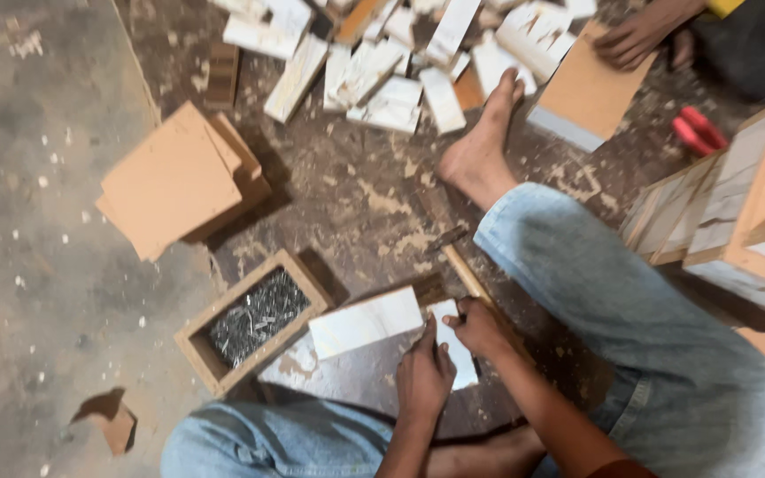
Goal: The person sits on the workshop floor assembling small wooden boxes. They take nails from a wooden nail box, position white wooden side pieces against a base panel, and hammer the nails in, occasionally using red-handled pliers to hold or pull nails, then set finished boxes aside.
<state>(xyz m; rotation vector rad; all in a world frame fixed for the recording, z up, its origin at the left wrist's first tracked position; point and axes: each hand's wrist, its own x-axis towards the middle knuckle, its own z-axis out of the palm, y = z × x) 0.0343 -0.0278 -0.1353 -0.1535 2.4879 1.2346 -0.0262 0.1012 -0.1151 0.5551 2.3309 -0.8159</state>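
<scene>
White laminated wood piece [453, 350] pinched by left hand [424, 376] and right hand [478, 326] fingers beside flat white board [366, 322].

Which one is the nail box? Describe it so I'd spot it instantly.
Start at the stack of brown boards on the left and look just below it. The nail box is the small open wooden tray left of the person's hands, the only container filled with dark metal nails.
</scene>
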